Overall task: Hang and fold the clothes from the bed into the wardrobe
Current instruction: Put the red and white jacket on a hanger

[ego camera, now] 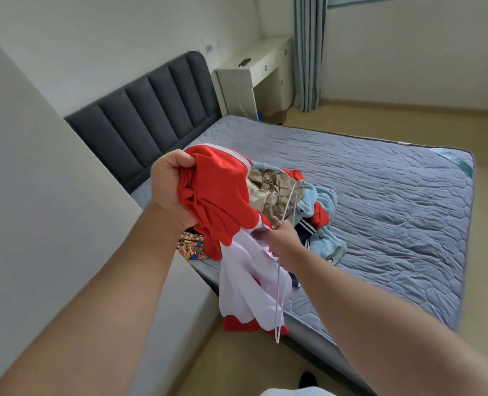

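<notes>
The left hand [170, 187] grips a bunched red-and-white garment [217, 195] above the bed's near edge. The right hand [283, 234], just beside it, closes round a white wire hanger [279, 307] against the hanging cloth. Behind them, a pile of clothes [325, 201] lies on the grey quilted bed [394, 201].

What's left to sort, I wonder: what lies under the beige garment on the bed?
Under the beige garment, a light blue fleece and a red piece stick out. Anything deeper is covered.
</notes>
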The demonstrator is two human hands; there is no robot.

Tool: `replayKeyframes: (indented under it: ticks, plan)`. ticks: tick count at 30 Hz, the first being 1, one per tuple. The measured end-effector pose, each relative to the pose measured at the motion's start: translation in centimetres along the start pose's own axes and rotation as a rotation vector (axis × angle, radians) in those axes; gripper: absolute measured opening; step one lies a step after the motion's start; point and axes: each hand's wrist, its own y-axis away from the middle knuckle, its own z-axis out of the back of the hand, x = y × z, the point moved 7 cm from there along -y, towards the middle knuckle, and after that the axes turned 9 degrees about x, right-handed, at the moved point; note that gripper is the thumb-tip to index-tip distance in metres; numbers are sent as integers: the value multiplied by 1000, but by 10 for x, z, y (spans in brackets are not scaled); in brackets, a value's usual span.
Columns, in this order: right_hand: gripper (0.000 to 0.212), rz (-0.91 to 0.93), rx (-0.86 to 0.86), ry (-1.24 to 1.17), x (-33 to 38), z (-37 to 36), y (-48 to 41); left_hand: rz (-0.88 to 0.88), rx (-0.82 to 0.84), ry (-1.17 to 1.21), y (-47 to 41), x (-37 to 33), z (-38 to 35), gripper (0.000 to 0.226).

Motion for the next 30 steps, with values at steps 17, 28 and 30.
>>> replayKeyframes:
  ticks: [17,28,30]
  plan:
    - [35,253,4,93,68,-47,119,674,-342,-705,168,99,121,26]
    - [28,365,254,566,56,-63,161,514,-481,-216,144,119,62,26]
    - [31,381,277,607,55,-59,163,489,-536,-291,140,112,55,21]
